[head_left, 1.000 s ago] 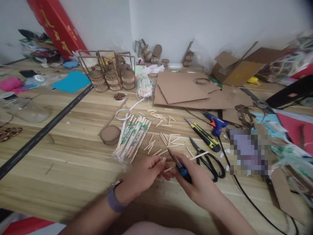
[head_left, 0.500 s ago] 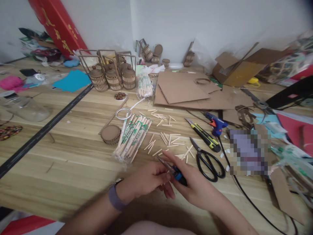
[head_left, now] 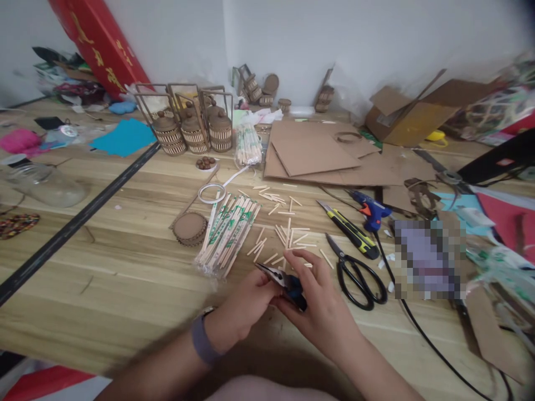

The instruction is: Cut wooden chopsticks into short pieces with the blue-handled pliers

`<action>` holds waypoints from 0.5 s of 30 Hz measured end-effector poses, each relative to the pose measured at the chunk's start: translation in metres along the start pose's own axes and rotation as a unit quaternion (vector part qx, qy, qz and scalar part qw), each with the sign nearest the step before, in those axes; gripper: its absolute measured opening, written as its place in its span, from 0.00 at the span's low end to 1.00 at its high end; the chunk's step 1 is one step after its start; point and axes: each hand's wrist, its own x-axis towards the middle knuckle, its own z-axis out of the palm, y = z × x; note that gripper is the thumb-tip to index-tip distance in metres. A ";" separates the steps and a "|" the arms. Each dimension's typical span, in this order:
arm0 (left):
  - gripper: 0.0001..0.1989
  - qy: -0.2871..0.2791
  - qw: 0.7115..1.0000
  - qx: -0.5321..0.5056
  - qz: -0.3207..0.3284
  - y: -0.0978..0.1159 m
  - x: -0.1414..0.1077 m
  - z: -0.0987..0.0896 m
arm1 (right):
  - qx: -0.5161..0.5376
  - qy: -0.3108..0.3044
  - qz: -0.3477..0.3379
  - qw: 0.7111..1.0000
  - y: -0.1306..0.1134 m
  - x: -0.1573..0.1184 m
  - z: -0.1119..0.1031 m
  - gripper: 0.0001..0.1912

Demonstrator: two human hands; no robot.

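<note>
A pair of long-nose pliers (head_left: 275,273) with dark blue handles lies between my two hands, its jaws pointing up and left. My left hand (head_left: 251,298) is closed, with thumb and fingers pressed at the pliers near the pivot. Around the handles curls my right hand (head_left: 320,295), thumb below and index finger bent above. One thin wooden stick (head_left: 288,231) sticks out beyond the right index fingertip; whether it is pinched there, I cannot tell. Short cut sticks (head_left: 298,236) lie scattered just past my hands. The handle ends are partly hidden by my right hand.
Left of the cut sticks lie wrapped chopsticks (head_left: 229,234) and a round cardboard piece (head_left: 189,228). Black scissors (head_left: 355,273), a utility knife (head_left: 349,228) and a glue gun (head_left: 371,211) with a trailing cable are on the right. Small baskets (head_left: 192,133) and cardboard sheets (head_left: 313,150) stand behind.
The pliers and both hands have shifted slightly left. My right index finger has lifted, and a stick now shows at its tip. One of the crossed sticks near the scissors is gone.
</note>
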 end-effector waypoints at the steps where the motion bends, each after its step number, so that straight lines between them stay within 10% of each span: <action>1: 0.15 -0.005 1.000 0.002 0.005 -0.001 0.000 0.001 | -0.006 0.003 0.003 1.000 0.001 0.000 0.001 0.39; 10: 0.18 -0.035 0.998 0.034 0.035 0.001 -0.004 0.002 | 0.098 -0.028 0.091 0.991 -0.002 0.001 -0.011 0.24; 15: 0.22 -0.046 0.997 0.061 -0.005 0.007 -0.007 -0.003 | 0.201 -0.187 0.238 0.932 0.003 -0.002 -0.048 0.10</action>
